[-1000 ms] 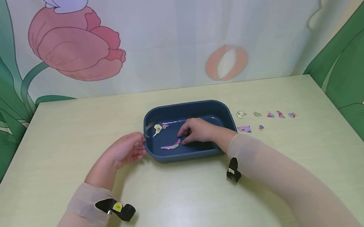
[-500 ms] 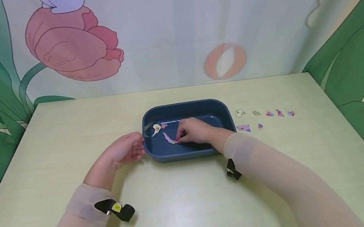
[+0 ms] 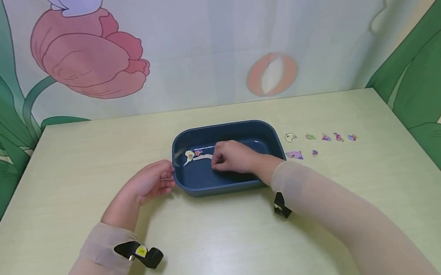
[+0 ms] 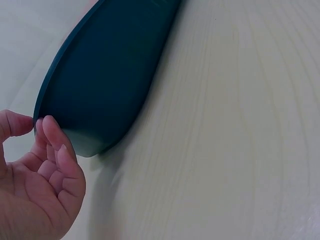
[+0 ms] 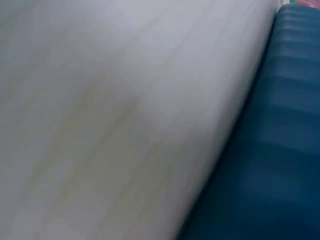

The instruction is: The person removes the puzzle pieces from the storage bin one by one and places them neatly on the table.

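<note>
A dark blue rectangular tray [image 3: 233, 187] stands on the table. At its left end my left hand [image 3: 153, 180] pinches the rim between thumb and fingers, as the left wrist view of the hand [image 4: 42, 180] also shows. Inside the tray, my right hand [image 3: 232, 157] has curled fingers and holds the right end of a thin, curved sticker [image 3: 203, 157], whose pale side shows. Its fingertips are partly hidden by the hand. Left of that strip, a cream sticker [image 3: 189, 155] and a small orange-purple sticker [image 3: 198, 152] lie in the tray. The right wrist view shows only the tray's outer wall [image 5: 280, 150] and the table.
Right of the tray, several small stickers lie on the table, among them a purple one [image 3: 294, 155], a white one [image 3: 290, 137] and a green one [image 3: 310, 136]. A printed curtain [image 3: 195, 39] hangs behind the table's back edge.
My right hand has taken hold of the long pink sticker, swung it upward in the tray and turned it so its pale side shows. My left hand stays on the rim.
</note>
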`<state>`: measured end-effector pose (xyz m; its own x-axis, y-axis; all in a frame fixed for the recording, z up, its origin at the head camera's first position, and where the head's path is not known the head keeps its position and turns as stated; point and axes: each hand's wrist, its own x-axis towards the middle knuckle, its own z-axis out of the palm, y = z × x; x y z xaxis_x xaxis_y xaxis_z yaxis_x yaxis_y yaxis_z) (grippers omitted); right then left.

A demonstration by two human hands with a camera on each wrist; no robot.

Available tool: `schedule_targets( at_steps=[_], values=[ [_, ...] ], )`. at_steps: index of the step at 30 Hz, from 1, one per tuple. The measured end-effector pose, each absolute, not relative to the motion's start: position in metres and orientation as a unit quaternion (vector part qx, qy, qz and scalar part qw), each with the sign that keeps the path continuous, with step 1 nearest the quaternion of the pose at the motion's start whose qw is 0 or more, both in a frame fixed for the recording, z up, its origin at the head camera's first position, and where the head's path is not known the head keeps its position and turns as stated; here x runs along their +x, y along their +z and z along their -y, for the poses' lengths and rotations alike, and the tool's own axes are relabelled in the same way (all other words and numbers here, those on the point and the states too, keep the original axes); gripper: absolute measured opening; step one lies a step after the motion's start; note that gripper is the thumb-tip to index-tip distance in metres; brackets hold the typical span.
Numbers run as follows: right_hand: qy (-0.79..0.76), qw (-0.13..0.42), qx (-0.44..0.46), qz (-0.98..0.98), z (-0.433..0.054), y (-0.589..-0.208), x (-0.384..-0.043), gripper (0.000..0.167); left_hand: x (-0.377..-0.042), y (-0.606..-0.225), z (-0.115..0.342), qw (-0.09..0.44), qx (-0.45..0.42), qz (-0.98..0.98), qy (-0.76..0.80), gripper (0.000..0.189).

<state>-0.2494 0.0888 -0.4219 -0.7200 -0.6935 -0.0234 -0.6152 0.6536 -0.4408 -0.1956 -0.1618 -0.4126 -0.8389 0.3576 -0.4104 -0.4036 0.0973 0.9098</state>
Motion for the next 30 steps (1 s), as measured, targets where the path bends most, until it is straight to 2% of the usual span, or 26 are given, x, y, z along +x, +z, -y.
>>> schedule_targets(
  at_steps=[8,11,16,21,25,28,30],
  values=[
    [-0.15,0.1,-0.273,-0.945,-0.0874,-0.4239,-0.2501,0.04,-0.1954,-0.412,0.161,0.284,-0.018,-0.683,0.673,0.013],
    [-0.141,0.108,-0.268,-0.947,-0.0852,-0.423,-0.2495,0.035,-0.1956,-0.4125,0.1613,0.283,-0.02,-0.684,0.672,0.013],
    [-0.132,0.089,-0.277,-0.948,-0.084,-0.4235,-0.2501,0.022,-0.1962,-0.4144,0.1609,0.282,-0.021,-0.685,0.672,0.012],
    [-0.212,0.077,-0.268,-0.937,-0.0879,-0.4267,-0.2537,0.017,-0.1966,-0.4145,0.1602,0.281,-0.016,-0.686,0.671,0.012],
    [-0.24,0.097,-0.325,-0.909,-0.0898,-0.4288,-0.2537,0.024,-0.1964,-0.4136,0.1597,0.28,-0.02,-0.688,0.669,0.013],
    [-0.236,0.149,-0.408,-0.869,-0.0886,-0.4294,-0.2507,0.037,-0.1962,-0.4131,0.1593,0.281,-0.025,-0.689,0.668,0.013],
    [-0.237,0.19,-0.45,-0.84,-0.0877,-0.429,-0.248,0.039,-0.1961,-0.4132,0.1591,0.28,-0.029,-0.69,0.667,0.013]
  ],
)
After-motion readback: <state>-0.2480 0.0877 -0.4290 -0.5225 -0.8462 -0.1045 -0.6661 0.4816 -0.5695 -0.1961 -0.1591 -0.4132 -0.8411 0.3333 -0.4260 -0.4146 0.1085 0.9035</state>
